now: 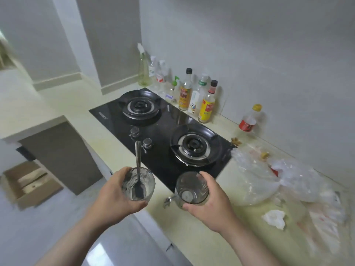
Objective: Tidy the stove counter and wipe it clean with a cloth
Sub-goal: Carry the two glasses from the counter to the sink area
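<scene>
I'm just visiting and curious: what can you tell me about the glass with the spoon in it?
The glass is a clear, round tumbler, its inner wall smeared with a greyish film. Seen from above, mouth toward the camera, it is held by the counter's front edge. The left hand grips its side, fingers curled round it. A metal spoon stands inside, bowl at the bottom, handle leaning past the far rim. It is apart from the second glass in the right hand.

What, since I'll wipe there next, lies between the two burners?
In the head view, only bare black hob glass lies between the far burner and the near burner; the two knobs sit aside, toward the front edge.
</scene>
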### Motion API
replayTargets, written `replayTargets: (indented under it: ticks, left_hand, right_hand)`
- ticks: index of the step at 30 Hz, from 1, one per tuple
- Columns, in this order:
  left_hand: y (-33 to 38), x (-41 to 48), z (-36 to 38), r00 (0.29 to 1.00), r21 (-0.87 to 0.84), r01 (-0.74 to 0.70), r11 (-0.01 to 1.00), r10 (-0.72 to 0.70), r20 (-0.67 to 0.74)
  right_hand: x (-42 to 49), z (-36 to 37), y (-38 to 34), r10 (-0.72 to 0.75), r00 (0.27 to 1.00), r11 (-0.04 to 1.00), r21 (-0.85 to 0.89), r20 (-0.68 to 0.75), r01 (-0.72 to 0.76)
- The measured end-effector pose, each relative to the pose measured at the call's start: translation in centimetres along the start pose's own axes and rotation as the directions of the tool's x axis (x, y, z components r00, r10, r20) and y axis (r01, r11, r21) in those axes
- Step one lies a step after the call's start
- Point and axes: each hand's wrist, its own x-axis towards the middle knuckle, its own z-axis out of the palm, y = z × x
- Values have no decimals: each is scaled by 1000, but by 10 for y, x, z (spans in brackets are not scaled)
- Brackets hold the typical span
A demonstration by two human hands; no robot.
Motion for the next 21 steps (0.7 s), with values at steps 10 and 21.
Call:
replayTargets:
  ticks: [10,21]
  left_hand:
    - [-100,-23,-141,971,24,166,986,-159,-176]
    - [-190,-53,-271,892,-32,229,973,-223,-393]
  right_hand:
    - [40,130,-122,-107,981,994,8,159,107]
    - [61,265,-233,-255,918,966,39,303,256]
